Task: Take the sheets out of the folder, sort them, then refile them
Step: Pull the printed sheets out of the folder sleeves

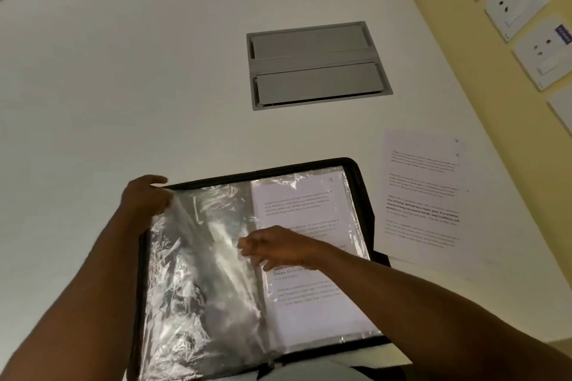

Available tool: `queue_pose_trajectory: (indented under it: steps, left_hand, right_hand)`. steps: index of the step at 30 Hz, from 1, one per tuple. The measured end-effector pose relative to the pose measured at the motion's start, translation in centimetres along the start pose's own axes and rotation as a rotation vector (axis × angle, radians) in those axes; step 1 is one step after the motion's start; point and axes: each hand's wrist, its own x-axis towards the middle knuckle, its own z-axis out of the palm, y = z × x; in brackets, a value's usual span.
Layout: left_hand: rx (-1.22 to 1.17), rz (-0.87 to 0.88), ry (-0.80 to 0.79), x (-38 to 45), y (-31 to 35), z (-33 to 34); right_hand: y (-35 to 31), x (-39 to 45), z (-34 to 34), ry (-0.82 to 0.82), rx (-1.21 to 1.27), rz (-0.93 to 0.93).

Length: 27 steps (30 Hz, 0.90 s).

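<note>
Folder (356, 170) lies open at the table's near edge; loose sheets (422, 192) sit just right of it. Left hand (145, 198) pinches the top-left corner of an empty sleeve (198, 257). Right hand (278, 246) rests on the sleeved page (305, 207), fingers loosely curled, grip unclear. Best: spread the sleeve mouth, draw the page out straight.

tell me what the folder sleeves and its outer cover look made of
Sleeves: thin clear plastic film, glossy; it crinkles and throws bright glare, and the printed sheet reads through it. Folder cover: black, matte, probably fabric or soft plastic; only its edge shows, so unsure.
</note>
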Motion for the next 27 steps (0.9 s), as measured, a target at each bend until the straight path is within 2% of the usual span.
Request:
queue_pose_trajectory:
  steps: [3, 7, 9, 11, 15, 17, 20, 23, 27]
  left_hand:
    - [0.096, 0.019, 0.111, 1.0, -2.9, -1.5]
    - [0.303, 0.074, 0.333, 0.0, -3.3, -0.3]
    - [0.36, 0.177, 0.412, -0.6, -2.4, 1.2]
    - [0.405, 0.361, 0.41, -1.4, -1.0, 3.5]
    - [0.488, 0.824, 0.198, -4.1, 1.3, 9.4]
    - [0.559, 0.937, 0.04, -5.3, 1.5, 12.2]
    - [0.733, 0.984, -0.118, -6.5, 0.9, 15.0]
    - [0.794, 0.985, -0.07, -6.6, -0.4, 15.0]
    - [0.779, 0.928, -0.005, -5.2, -2.0, 13.4]
  right_hand:
    - [1.3, -0.3, 0.2, 0.416, -0.286, -0.151]
    - [4.0, -0.4, -2.3, 0.726, -0.522, -0.233]
    - [4.9, -0.6, -4.0, 0.778, -0.695, -0.202]
    - [5.5, -0.7, -5.8, 0.789, -0.854, -0.13]
    - [6.2, -0.4, -9.2, 0.8, -0.965, 0.006]
    - [6.4, -0.4, -10.1, 0.771, -1.0, 0.043]
    - [7.0, -0.5, -10.5, 0.84, -1.06, -0.073]
    - [7.4, -0.4, -10.4, 0.972, -1.133, -0.214]
    - [7.0, 0.1, -10.8, 0.981, -1.236, -0.276]
